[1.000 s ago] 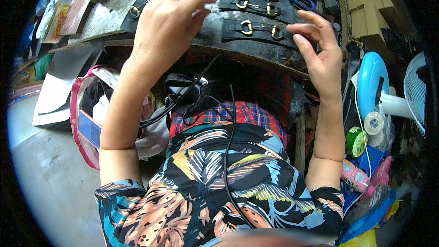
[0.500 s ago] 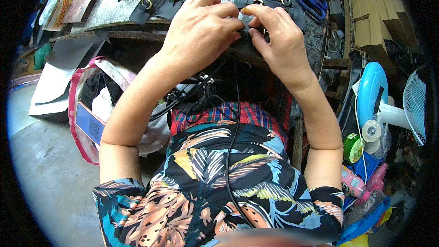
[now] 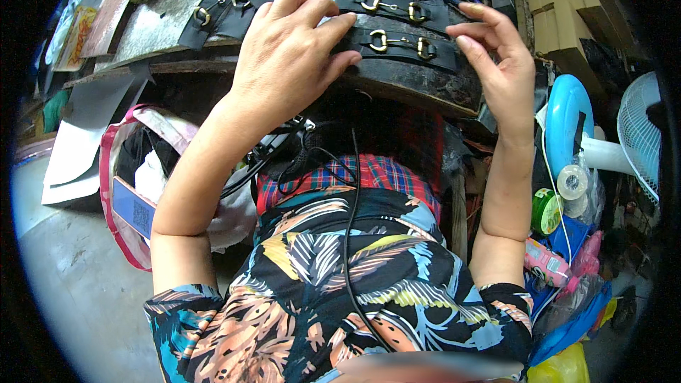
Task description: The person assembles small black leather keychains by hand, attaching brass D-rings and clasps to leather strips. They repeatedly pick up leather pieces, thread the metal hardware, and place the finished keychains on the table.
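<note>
Nearest black strap (image 3: 401, 50) lies on the table (image 3: 425, 89), gold-coloured rings (image 3: 421, 48) facing up, in front of two similar straps (image 3: 394, 11). Our left hand (image 3: 291, 50) is at its left end, thumb and forefinger parted; we cannot tell whether it touches. Our right hand (image 3: 505, 57) is just beside the right end, grip loosely spread, seemingly empty. We judge the step as setting this strap straight; next move calls for light fingertips at both ends, rings untwisted.

Pale light falls on grey floor (image 3: 78, 262) below a workbench (image 3: 425, 85).
</note>
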A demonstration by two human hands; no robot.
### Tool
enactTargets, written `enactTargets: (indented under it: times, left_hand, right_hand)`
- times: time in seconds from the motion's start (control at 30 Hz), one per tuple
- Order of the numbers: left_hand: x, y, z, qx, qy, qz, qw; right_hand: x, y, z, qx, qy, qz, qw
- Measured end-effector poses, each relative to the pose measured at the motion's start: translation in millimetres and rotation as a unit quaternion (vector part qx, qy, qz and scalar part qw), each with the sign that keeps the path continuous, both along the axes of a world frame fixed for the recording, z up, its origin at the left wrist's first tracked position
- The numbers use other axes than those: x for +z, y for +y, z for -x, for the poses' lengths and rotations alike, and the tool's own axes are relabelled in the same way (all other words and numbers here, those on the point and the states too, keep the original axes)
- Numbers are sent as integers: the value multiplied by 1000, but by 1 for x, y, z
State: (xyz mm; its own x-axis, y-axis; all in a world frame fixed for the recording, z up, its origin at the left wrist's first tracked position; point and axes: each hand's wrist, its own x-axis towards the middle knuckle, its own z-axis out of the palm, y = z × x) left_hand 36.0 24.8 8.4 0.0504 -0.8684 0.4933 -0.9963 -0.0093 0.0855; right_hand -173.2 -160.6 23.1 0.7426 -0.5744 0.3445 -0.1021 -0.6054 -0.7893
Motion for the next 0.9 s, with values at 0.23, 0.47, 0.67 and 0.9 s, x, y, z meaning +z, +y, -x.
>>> enactTargets:
  times: [0.23, 0.47, 0.67, 0.9]
  left_hand:
    - [0, -12, 5, -37, 25, 13, 999]
    - [-2, -18, 1, -50, 38, -8, 998]
    - [-2, -10, 5, -1, 20, 8, 1000]
    - [0, -10, -5, -77, 213, 69, 972]
  right_hand:
    - [-14, 11, 14, -29, 36, 50, 998]
    - [-17, 12, 7, -24, 66, 128, 989]
    - [-14, 15, 5, -40, 57, 145, 987]
    - [-9, 6, 6, 21, 33, -42, 998]
